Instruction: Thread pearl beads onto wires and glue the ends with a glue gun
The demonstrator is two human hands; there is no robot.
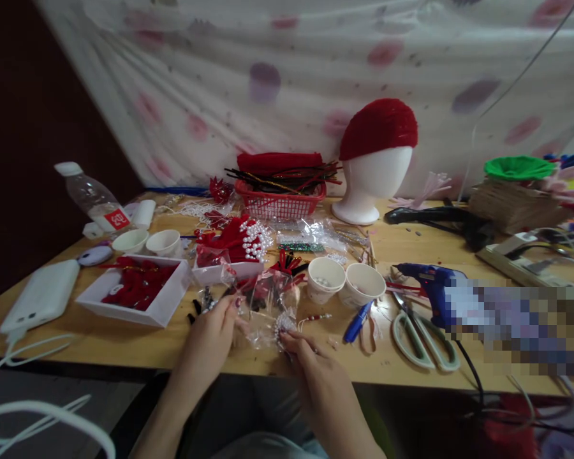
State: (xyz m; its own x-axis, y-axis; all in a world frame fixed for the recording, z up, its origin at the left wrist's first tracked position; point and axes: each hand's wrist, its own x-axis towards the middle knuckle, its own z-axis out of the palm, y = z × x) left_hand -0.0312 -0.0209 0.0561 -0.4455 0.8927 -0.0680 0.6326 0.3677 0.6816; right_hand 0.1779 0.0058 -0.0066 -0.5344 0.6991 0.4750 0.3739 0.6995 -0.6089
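Right hand (318,366) nearest: thumb and fingers pinched on a small silvery bead cluster (285,324), just above the front edge of the counter (375,362). Exact shape of the cluster too small to tell. Left hand (210,335), across from it: fingers narrow, apparently gripping the edge of a clear plastic bag (261,336); fingertips partly hidden by glare. Cluster sits at the bag's right side; can't tell whether inside or against it.

To handle this well: hold the plastic taut with the left, pinch the cluster by its firm middle instead of loose beads, keep pulls short and away from the cups. Thin film could snag on beads, so ease it off rather than tug.

Just beyond the right hand: beaded stick (316,317), blue pen (358,323), scissors (408,310). Next out, two paper cups (324,293) side by side; knocking them could spill the contents. Glue gun (428,280) right of them, white box (165,313) with red fuzzy pieces left. Far back: red basket (280,205), foam head (374,175) wearing a red cap (380,131).
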